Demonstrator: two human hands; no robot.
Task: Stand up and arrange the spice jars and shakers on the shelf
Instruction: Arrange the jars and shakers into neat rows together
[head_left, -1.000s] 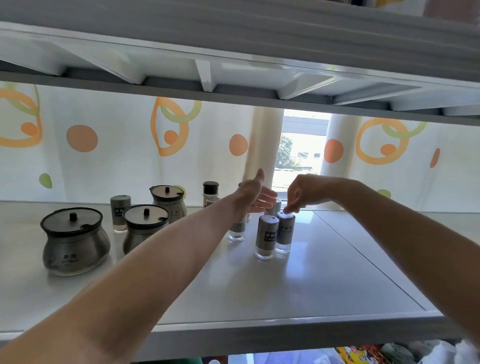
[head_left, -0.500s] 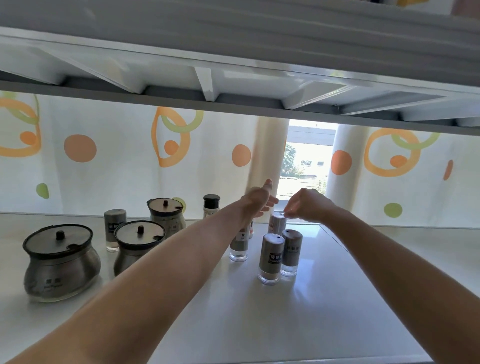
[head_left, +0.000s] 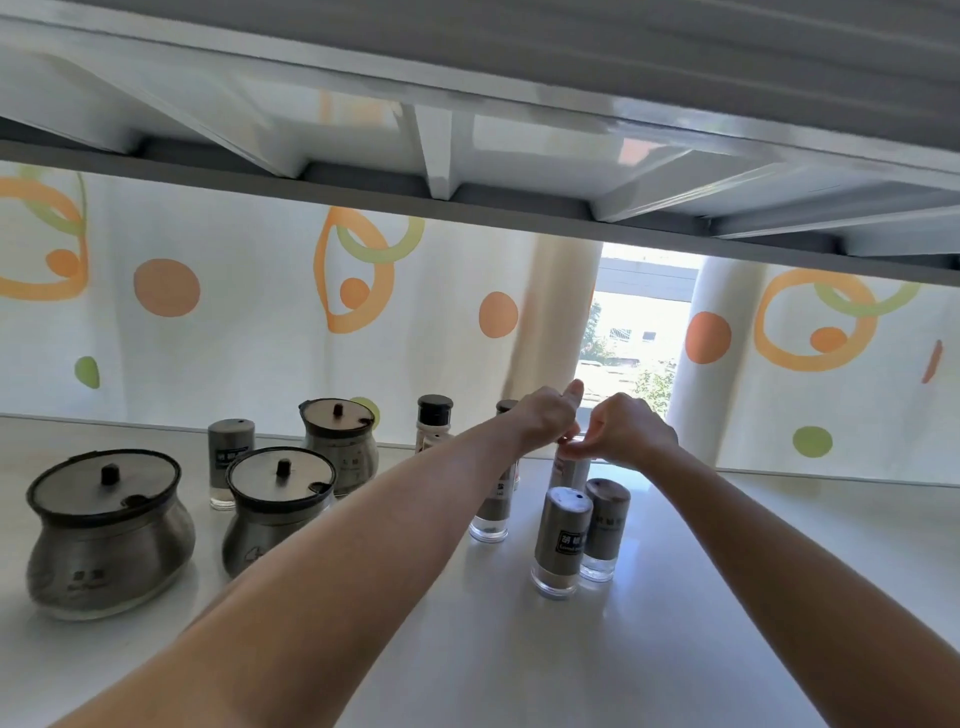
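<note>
Rear shaker (head_left: 568, 472) is stood upright toward the back of the shelf (head_left: 727, 597), and its cap is covered by the right hand (head_left: 631, 431), fingers curled down and pinched around it. Left hand (head_left: 543, 423) is pressed in close from the other side, thumb raised, fingers curled toward the same cap; whether anything is gripped there cannot be told. Just in front, two shakers (head_left: 561, 540) are seen upright, right beside each other. Another shaker (head_left: 490, 514) is half hidden behind the left forearm. Off to the left, three lidded pots (head_left: 106, 530) and a lone shaker (head_left: 230, 457) are stood, with a black-capped bottle (head_left: 434, 421) behind.
</note>
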